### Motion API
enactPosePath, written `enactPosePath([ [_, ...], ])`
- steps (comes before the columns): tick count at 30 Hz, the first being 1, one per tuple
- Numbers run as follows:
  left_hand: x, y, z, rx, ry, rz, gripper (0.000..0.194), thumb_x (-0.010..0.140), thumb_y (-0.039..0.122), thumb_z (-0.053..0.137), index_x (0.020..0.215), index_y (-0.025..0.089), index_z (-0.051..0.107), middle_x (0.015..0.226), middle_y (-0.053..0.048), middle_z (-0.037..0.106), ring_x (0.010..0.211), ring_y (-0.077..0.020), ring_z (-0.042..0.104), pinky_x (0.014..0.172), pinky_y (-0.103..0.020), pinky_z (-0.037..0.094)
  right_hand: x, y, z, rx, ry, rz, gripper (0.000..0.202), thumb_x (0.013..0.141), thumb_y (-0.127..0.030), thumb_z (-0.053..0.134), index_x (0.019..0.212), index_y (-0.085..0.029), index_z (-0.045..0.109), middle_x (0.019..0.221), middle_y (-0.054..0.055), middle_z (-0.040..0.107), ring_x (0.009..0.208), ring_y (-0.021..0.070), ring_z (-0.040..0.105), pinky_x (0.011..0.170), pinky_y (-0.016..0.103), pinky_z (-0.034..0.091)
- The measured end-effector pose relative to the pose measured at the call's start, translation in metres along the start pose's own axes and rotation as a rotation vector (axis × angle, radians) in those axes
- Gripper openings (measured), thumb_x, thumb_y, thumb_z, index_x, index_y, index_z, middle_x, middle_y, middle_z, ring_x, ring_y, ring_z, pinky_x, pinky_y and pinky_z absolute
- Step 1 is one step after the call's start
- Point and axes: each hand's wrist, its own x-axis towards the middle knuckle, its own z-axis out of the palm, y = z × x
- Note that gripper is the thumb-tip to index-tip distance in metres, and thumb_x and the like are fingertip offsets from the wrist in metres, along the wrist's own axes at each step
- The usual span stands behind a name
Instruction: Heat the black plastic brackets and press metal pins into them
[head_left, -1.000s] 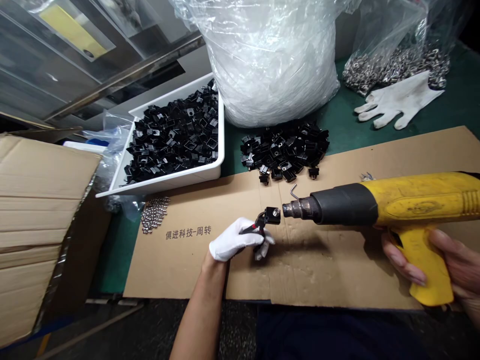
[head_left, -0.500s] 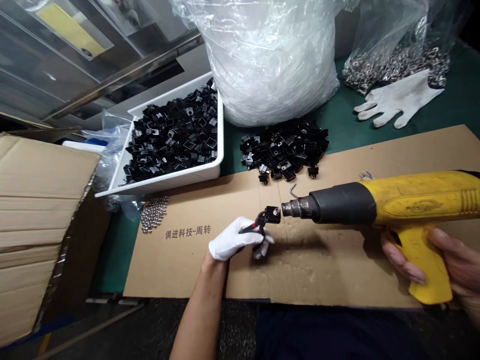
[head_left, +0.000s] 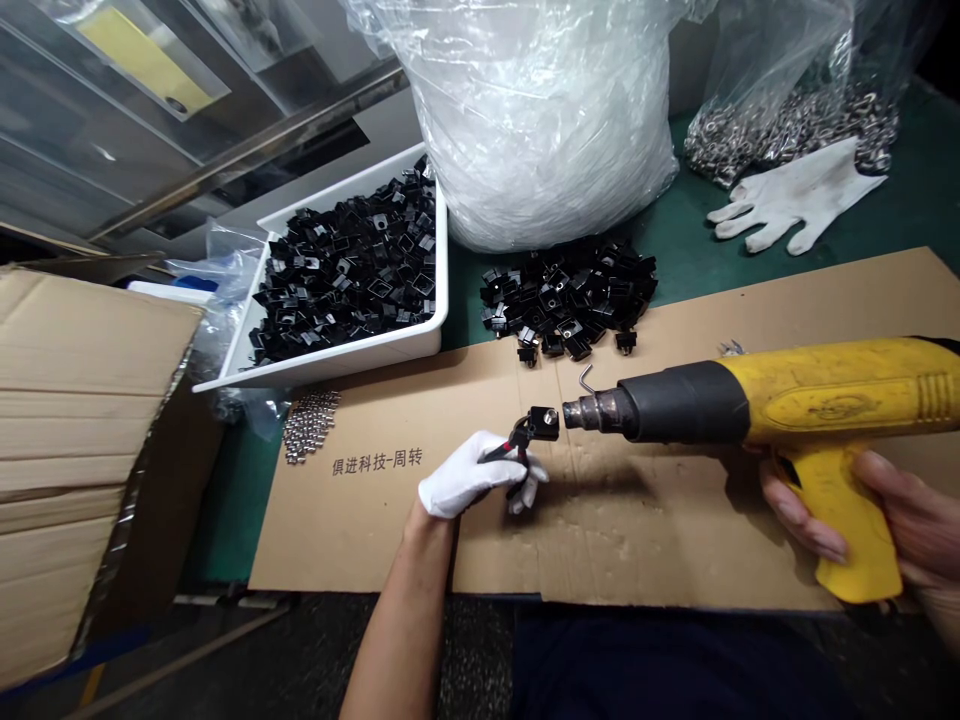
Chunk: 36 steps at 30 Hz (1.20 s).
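Note:
In a white glove, my left hand [head_left: 474,476] is closed round a pair of pliers [head_left: 517,446] with dark, red-marked handles. The plier jaws grip a small black plastic part [head_left: 543,422] with a round metal piece set in it. My bare right hand [head_left: 900,515] is wrapped round the handle of a yellow heat gun [head_left: 832,405]. Its stepped metal nozzle points left, just short of the black part and not visibly touching it. A bent metal hook [head_left: 586,378] shows just above the nozzle. Beneath both hands lies a cardboard sheet [head_left: 480,560].
A white tray [head_left: 441,270] full of black parts stands behind to the left. Beside it lies a pile of black parts [head_left: 570,300] before a big plastic bag [head_left: 547,130]. Small metal pieces [head_left: 309,425] lie left; a loose glove [head_left: 795,195] lies back right; a carton [head_left: 82,450] stands left.
The black part in the pliers has shifted very slightly up and left. The heat gun stays almost in place, its nozzle still facing the part.

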Motion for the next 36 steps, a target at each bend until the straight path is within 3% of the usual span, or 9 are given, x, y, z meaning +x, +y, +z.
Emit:
enactPosePath([
  [6, 0.000, -0.001, 0.000, -0.001, 0.002, 0.005, 0.036, 0.089, 0.038, 0.072, 0.102, 0.005, 0.078, 0.071, -0.011, 0.072, 0.057, -0.0163, 0.064, 0.059, -0.030, 0.050, 0.001, 0.002, 0.001, 0.059, -0.037, -0.039, 0.050, 0.097, -0.061, 0.050, 0.125, -0.024, 0.069, 0.090, 0.010, 0.070, 0.058, 0.0155, 0.061, 0.052, 0.026, 0.053],
  [11, 0.000, -0.002, 0.000, 0.010, -0.002, 0.013, 0.036, 0.090, 0.037, 0.071, 0.103, 0.004, 0.078, 0.071, -0.011, 0.072, 0.057, -0.0163, 0.064, 0.059, -0.029, 0.050, -0.002, -0.002, 0.004, 0.065, -0.003, 0.075, 0.047, 0.093, -0.058, 0.060, 0.127, -0.027, 0.067, 0.095, 0.010, 0.069, 0.064, 0.0159, 0.060, 0.059, 0.027, 0.054],
  [23, 0.001, -0.001, 0.000, -0.004, -0.004, 0.003, 0.036, 0.089, 0.038, 0.073, 0.101, 0.004, 0.077, 0.070, -0.011, 0.073, 0.057, -0.0164, 0.065, 0.059, -0.030, 0.050, -0.001, 0.002, 0.003, 0.051, 0.014, -0.023, 0.053, 0.097, -0.063, 0.048, 0.128, -0.025, 0.067, 0.090, 0.011, 0.069, 0.058, 0.0150, 0.060, 0.052, 0.026, 0.053],
  [36, 0.001, 0.000, -0.002, -0.025, -0.031, 0.008, 0.034, 0.091, 0.034, 0.071, 0.102, 0.003, 0.076, 0.073, -0.012, 0.073, 0.058, -0.0176, 0.066, 0.060, -0.031, 0.050, -0.004, 0.006, -0.009, 0.088, 0.000, -0.008, 0.057, 0.098, -0.065, 0.043, 0.132, -0.024, 0.065, 0.095, 0.012, 0.069, 0.061, 0.0162, 0.060, 0.056, 0.028, 0.055],
])
